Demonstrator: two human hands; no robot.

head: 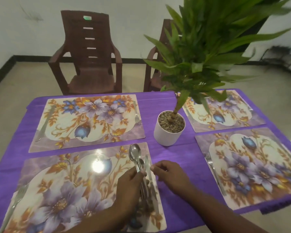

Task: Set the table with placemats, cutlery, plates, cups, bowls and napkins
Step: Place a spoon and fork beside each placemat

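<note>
Near left: we list a floral placemat point(60, 190) on the purple tablecloth point(171, 158), with a fork point(15, 200) lying along its left edge and a bright lamp glare near its far middle.

Over the right edge of that mat: our left hand point(129, 187), fingers curled and clamped round a bunch of spoons point(136, 158), whose bowls point away from us and stand clear above the fingers. How many spoons are in the bunch we cannot tell.

Just right of the spoons: a knife point(149, 170) lying lengthwise on the mat's right margin.

Beside it: our right hand point(170, 174), hovering over the cloth just beside the mat's edge, fingers loosely curled and holding nothing, thumb and forefinger tips near the knife. Whether they touch it we cannot tell.

Near right: a second placemat point(252, 167) with a fork point(212, 167) on its left margin.

Middle: a white pot point(168, 132) filled with pebbles, standing on the cloth between the mats and bearing a leafy green plant point(208, 52).

Far left: a third placemat point(87, 121), a fork point(137, 117) at its right edge, and a long piece of cutlery at its left edge, too blurred to name.

Far right: a fourth placemat point(225, 113), partly behind the leaves.

Beyond the table: two brown plastic chairs point(89, 54), a tiled floor and a white wall.
</note>
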